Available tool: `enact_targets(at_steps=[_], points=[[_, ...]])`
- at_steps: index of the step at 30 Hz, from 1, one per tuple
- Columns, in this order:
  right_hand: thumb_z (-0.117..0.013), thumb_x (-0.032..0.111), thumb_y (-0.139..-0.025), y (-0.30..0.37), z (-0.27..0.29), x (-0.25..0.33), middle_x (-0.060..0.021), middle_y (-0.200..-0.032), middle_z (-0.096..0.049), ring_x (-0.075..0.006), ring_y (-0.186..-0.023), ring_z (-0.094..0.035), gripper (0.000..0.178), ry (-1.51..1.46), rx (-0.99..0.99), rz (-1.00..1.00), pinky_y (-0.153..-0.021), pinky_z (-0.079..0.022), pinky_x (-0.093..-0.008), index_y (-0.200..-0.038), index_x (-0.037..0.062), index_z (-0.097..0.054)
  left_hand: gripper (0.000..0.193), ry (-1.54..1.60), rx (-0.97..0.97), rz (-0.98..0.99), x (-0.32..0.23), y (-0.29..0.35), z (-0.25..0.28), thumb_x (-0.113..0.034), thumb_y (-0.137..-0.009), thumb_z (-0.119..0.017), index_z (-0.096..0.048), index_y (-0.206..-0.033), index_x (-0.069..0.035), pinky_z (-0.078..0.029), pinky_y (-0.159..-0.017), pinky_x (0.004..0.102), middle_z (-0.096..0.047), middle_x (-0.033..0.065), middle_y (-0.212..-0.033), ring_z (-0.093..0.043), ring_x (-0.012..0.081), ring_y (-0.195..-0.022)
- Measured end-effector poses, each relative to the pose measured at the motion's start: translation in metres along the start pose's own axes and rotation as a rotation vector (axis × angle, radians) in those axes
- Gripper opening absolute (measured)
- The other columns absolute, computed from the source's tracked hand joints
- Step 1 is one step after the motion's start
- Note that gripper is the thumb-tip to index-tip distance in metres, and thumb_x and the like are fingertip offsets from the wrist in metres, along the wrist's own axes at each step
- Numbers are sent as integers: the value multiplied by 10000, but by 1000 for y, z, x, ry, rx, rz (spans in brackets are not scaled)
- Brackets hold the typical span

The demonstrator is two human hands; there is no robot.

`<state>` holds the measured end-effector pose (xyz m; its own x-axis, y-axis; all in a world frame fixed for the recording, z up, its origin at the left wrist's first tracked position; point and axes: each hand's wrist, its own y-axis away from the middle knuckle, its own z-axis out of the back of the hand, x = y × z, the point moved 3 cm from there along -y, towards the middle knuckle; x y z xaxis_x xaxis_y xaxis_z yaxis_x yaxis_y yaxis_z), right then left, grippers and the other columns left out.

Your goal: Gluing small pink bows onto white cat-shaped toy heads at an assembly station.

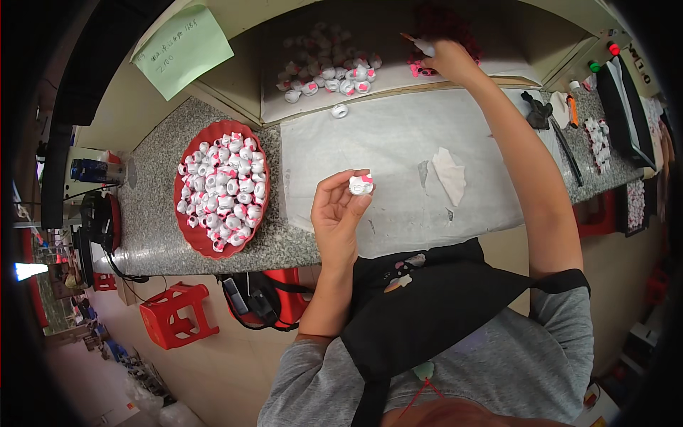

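Between the thumb and fingers of my left hand [337,213] is a small white rounded figure piece with a pink patch [361,185], held over the papered worktop. My right hand [449,62] reaches into the shelf at the back, beside a cluster of small pink pieces [420,69]. It grips a slim white tool with an orange-brown tip [425,48]; its exact kind does not show. To the left of the pink pieces lies a heap of similar white pieces [331,75]. One white piece [339,111] sits alone just in front of the shelf.
A red scalloped tray [186,235] full of white-and-pink pieces stands on the granite counter at left. Crumpled white tissue [449,176] lies on the white paper sheet [320,149]. A black strip [567,153] and an orange cutter [572,111] are at right. Red stools [178,313] stand below.
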<state>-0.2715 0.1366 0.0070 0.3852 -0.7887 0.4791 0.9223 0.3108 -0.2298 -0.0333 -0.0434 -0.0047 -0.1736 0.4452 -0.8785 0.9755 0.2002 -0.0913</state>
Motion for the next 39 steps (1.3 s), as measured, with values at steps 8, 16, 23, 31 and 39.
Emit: enact_targets(at_steps=[8, 16, 23, 31, 39], points=[[-602, 87, -655, 28, 12, -7, -75, -689, -535, -123, -644, -520, 213, -494, 97, -220, -552, -414, -258, -828, -21, -539, 317, -4, 6, 8, 2, 2, -6, 72, -695, -522, -417, -984, -1, -403, -767, 247, -491, 144, -997, -490, 145, -877], [-591, 41, -645, 118, 32, 38, -28, -659, -514, -102, -616, -498, 104, -936, 28, -160, -567, -400, -230, -718, 13, -523, 321, 3, 57, 46, 9, 4, -16, 39, -700, -535, -417, -996, -3, -421, -771, 305, -491, 148, -992, -518, 183, -848], [-598, -8, -626, 175, 18, 73, -88, -668, -522, -127, -582, -492, 132, -1299, 107, -273, -543, -400, -233, -690, 3, -482, 318, -12, 88, 47, 12, 3, -25, 83, -694, -523, -416, -985, 11, -412, -716, 205, -493, 138, -999, -496, 127, -858], [-597, -18, -635, 189, 2, 97, -90, -689, -524, -139, -609, -501, 126, -1414, 234, -301, -551, -411, -241, -702, -3, -490, 283, -296, 148, -91, 12, 8, -26, 93, -712, -490, -426, -977, 21, -422, -719, 238, -480, 180, -1011, -509, 177, -875], [-581, -19, -654, 188, -6, 95, -84, -699, -520, -134, -614, -496, 100, -1424, 157, -309, -549, -409, -230, -698, -2, -493, 295, -408, 191, -206, 9, 9, -26, 89, -663, -531, -499, -945, 10, -433, -739, 255, -496, 134, -1006, -501, 188, -900]])
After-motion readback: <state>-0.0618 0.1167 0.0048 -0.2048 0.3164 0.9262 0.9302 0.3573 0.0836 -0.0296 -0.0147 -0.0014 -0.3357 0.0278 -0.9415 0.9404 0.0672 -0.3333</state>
